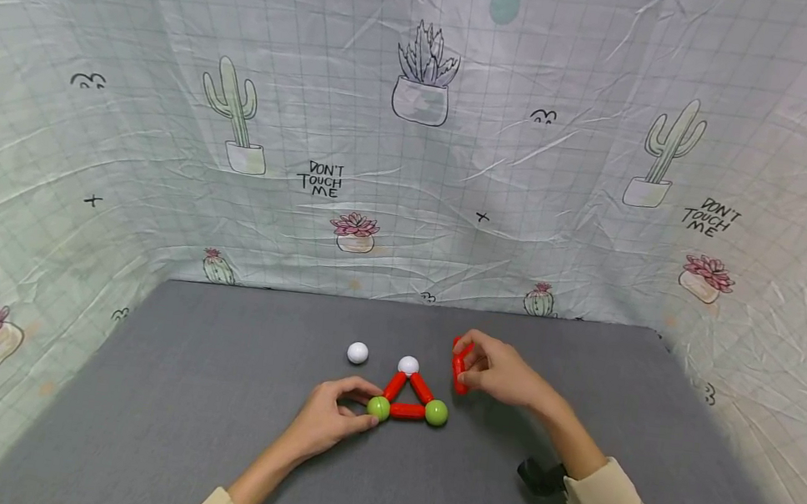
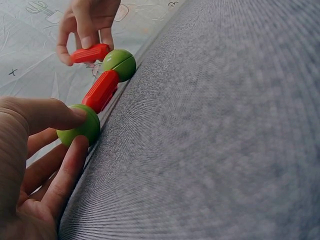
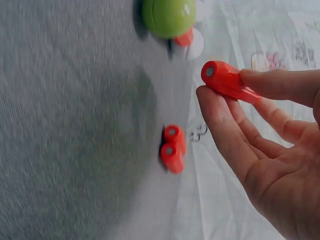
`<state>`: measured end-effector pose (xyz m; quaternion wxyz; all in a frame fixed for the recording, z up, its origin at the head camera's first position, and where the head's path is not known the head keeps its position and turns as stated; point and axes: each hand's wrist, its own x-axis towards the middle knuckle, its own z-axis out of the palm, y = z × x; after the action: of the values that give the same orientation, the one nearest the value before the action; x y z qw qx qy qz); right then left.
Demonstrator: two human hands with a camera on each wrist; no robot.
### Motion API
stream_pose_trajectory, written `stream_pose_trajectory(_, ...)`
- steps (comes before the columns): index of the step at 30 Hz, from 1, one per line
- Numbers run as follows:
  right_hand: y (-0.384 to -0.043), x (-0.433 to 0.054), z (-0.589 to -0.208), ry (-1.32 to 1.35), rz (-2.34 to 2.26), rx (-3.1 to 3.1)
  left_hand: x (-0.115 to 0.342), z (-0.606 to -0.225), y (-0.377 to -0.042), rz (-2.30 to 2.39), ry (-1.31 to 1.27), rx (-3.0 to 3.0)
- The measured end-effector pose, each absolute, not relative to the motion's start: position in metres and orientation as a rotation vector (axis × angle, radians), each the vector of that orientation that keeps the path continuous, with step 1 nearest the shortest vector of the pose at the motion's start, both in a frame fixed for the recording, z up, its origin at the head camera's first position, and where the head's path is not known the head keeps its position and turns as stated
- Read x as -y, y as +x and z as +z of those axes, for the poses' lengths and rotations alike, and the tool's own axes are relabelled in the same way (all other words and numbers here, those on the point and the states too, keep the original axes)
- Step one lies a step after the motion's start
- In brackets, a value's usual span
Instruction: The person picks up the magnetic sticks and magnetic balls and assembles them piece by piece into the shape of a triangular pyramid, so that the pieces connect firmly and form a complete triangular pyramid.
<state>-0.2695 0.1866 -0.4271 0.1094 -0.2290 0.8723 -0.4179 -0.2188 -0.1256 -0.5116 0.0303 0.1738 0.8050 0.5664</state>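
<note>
On the dark grey tabletop lies a triangle of three red rods point(image 1: 407, 411) with balls at its corners. A white ball point(image 1: 408, 365) forms the far corner, with green balls at the near left and near right point(image 1: 436, 413). My left hand point(image 1: 326, 421) pinches the left green ball point(image 2: 85, 131) between thumb and fingers. To the right of the triangle, my right hand point(image 1: 502, 371) pinches a separate red rod point(image 3: 227, 80), raised off the surface. Its end shows a grey metal disc. Two more red rods point(image 3: 172, 150) lie side by side near that hand.
A loose white ball point(image 1: 357, 353) sits beyond my left hand, left of the triangle's far corner. Behind the grey tabletop point(image 1: 223, 364) hangs a wrinkled cloth point(image 1: 459, 166) printed with cacti, which also closes off both sides.
</note>
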Motion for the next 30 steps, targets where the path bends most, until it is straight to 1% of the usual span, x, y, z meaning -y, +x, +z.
stream_pose_trajectory(9,-0.255,-0.173,-0.428,-0.854,-1.211,-2.551,0.125,-0.514,-0.221,1.739,0.541,-2.495)
stream_pose_trajectory(18,-0.248,-0.165,-0.433,-0.865,-1.210,-2.535,0.127,-0.516,-0.221,1.761,0.606,-2.497)
stream_pose_trajectory(30,-0.249,-0.163,-0.434,-0.887,-1.217,-2.509,0.125,-0.512,-0.220,1.732,0.523,-2.494)
